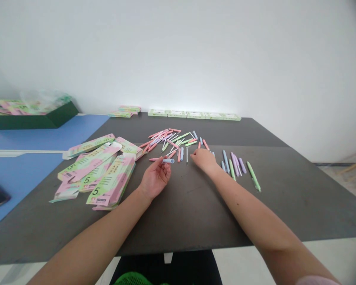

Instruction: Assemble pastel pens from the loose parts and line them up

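Note:
My left hand [156, 179], palm turned up, pinches a light blue pen barrel [169, 161] between thumb and fingers. Its open end points right. My right hand [204, 160] is low over the table with its fingers pressed together; what they hold, if anything, is hidden. Just left of those fingertips lies a white pen refill [187, 156]. A blue barrel piece [182, 154] and a pink barrel piece [178, 155] lie side by side between my hands. Beyond them spreads a loose pile of pink, green and purple pen parts [166, 138] with white refills.
Right of my right hand lie several pens, among them a green pen [253, 176] and a purple pen [242, 165]. Printed pen boxes [111, 180] are heaped at left. A row of boxes [195, 114] lines the table's back edge. A dark green bin [32, 121] stands far left.

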### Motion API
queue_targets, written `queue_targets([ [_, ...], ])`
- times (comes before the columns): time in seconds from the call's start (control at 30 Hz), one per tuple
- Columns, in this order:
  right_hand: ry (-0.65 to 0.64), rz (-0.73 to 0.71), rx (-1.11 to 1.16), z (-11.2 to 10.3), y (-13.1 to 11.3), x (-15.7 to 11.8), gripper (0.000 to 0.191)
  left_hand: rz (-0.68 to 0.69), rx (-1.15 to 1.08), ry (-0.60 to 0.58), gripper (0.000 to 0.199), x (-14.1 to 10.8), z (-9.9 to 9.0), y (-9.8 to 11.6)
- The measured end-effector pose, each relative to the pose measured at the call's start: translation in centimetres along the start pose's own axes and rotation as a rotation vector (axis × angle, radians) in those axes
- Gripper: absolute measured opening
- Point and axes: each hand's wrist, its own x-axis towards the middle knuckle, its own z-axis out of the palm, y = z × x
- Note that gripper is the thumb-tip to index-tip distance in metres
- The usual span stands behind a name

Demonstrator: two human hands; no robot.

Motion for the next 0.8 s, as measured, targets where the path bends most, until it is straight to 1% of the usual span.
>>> queue_targets([
  [0.13,-0.042,-0.014,0.011,0.0,-1.1,0.6,0.035,0.006,-0.003,0.003,0.020,-0.1,0.2,0.1],
  [0.27,-0.088,0.003,0.026,0.4,-1.7,0.8,0.033,0.027,0.010,0.018,0.018,-0.1,0.4,0.1],
  [0.37,-0.126,0.028,0.049,0.7,-1.6,1.1,0.035,0.023,0.015,0.019,0.018,-0.1,0.4,0.1],
  [0.47,-0.143,0.045,0.118,0.7,-0.9,1.3,0.032,0.015,0.016,0.019,0.018,-0.1,0.4,0.1],
  [0.6,-0.202,0.013,0.336,0.4,0.3,0.8,0.018,0.014,0.036,0.026,0.018,-0.1,0.3,-0.1],
  [0.67,-0.252,-0.014,0.497,0.3,0.9,0.0,0.018,0.019,0.109,0.037,0.016,-0.1,0.3,-0.4],
  [0.73,-0.290,-0.037,0.668,0.1,1.4,-0.9,0.019,0.036,0.256,0.060,0.014,0.0,0.2,-0.9],
  [0.8,-0.323,-0.050,0.824,0.0,1.9,-1.9,0.018,0.070,0.483,0.085,0.021,0.0,0.0,-1.5],
])
